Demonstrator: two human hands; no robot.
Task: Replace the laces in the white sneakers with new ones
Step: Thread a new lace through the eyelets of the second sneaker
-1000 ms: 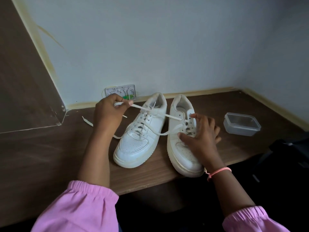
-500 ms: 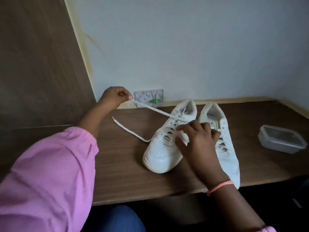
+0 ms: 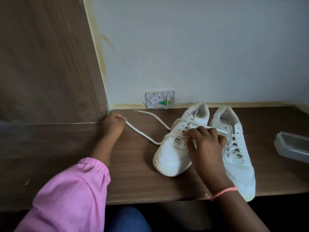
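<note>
I see loose pink sleeves (image 3: 71,190) with gathered elastic cuffs, a thin coral string bracelet (image 3: 224,192) on my right wrist, and blue trousers (image 3: 125,218).

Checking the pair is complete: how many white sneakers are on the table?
2. The left sneaker sits mid-table, partly under the right hand; the right sneaker stands beside it, nearer the plastic container.
</note>
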